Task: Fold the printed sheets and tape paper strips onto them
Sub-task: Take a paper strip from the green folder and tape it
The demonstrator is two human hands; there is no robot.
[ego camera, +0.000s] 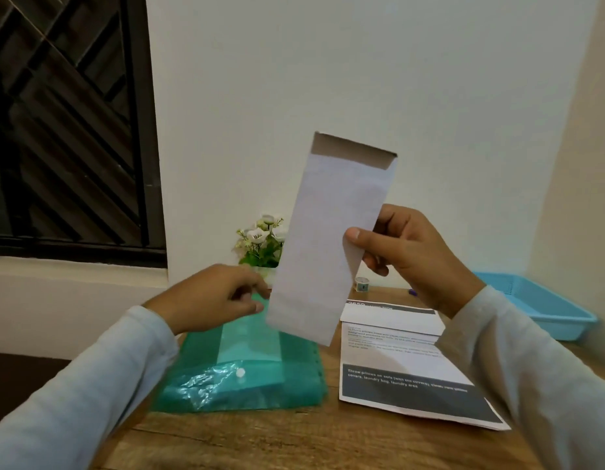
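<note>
My right hand (406, 256) holds a long white paper sleeve (331, 232) upright above the table, pinching its right edge between thumb and fingers. The sleeve's top end is open and shows a brown inside. My left hand (209, 296) hovers low to the left of the sleeve's bottom corner, fingers curled and close together, apparently holding nothing. A printed sheet (409, 368) with dark bands and white text lies flat on the wooden table (294, 442) below my right hand, its top part folded over. A small tape roll (362, 284) stands at the back of the table.
A green plastic folder (247, 378) with a white snap button lies on the table's left half. A small pot of white flowers (264, 242) stands against the wall. A light blue plastic tray (545, 307) sits at the far right. A dark barred window fills the upper left.
</note>
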